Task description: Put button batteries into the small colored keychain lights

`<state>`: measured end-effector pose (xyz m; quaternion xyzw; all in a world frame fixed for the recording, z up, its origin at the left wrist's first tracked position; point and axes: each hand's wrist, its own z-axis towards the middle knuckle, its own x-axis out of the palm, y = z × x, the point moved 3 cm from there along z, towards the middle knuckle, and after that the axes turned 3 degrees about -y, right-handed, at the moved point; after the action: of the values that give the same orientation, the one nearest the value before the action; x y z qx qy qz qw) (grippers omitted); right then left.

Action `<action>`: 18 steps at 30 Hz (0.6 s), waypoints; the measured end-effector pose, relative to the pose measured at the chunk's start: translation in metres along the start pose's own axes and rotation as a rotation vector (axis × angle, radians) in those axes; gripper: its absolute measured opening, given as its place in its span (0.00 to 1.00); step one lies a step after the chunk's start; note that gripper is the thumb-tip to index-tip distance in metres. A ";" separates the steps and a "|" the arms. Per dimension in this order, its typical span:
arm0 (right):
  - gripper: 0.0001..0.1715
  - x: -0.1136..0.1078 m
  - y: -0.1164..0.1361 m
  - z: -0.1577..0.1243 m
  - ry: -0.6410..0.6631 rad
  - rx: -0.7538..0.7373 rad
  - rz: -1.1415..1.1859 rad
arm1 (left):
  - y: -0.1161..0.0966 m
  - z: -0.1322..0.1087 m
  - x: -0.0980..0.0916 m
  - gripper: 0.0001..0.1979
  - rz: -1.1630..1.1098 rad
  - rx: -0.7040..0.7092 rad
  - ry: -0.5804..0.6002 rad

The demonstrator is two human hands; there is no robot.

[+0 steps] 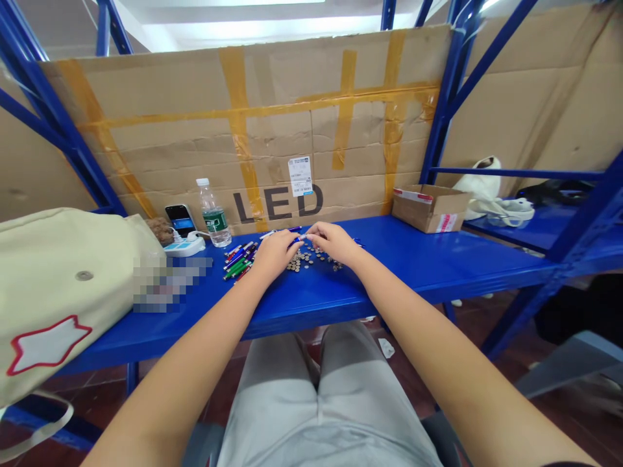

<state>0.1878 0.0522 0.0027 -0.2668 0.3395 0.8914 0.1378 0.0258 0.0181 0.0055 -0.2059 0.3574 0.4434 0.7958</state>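
My left hand (276,253) is closed around a slim blue pen (296,240), just above the table. At the pen's pale, silvery end, my right hand (333,241) pinches with thumb and fingers. Exactly what the right fingertips grip there is too small to make out. Below and between the hands lie many small, round, metallic pieces (298,262), with more under my right palm. Left of my left hand is a heap of pens (239,261) in blue, green and red. Another few pens lie behind the hands, partly hidden.
On the blue table (403,259) stand a water bottle (214,217), a white power strip (185,246), a phone (180,219) and a cream bag (73,279) at left. An open cardboard box (428,207) sits at right. A tall cardboard sheet (189,149) closes the back.
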 end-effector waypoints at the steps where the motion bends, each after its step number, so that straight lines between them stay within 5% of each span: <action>1: 0.13 -0.004 -0.004 0.001 -0.038 0.027 -0.020 | 0.000 0.001 0.000 0.14 -0.034 -0.037 -0.016; 5: 0.16 -0.030 -0.030 0.001 -0.160 0.253 -0.338 | 0.006 0.002 0.000 0.13 -0.131 -0.173 -0.042; 9: 0.14 -0.042 -0.050 -0.007 0.095 0.520 -0.634 | 0.012 0.000 -0.002 0.11 -0.168 -0.255 0.015; 18: 0.15 -0.045 -0.045 -0.010 0.129 0.594 -0.699 | 0.006 -0.002 -0.003 0.11 -0.402 -0.294 -0.003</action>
<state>0.2479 0.0753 -0.0024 -0.3691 0.4779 0.6370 0.4791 0.0188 0.0182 0.0061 -0.3855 0.2396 0.3236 0.8302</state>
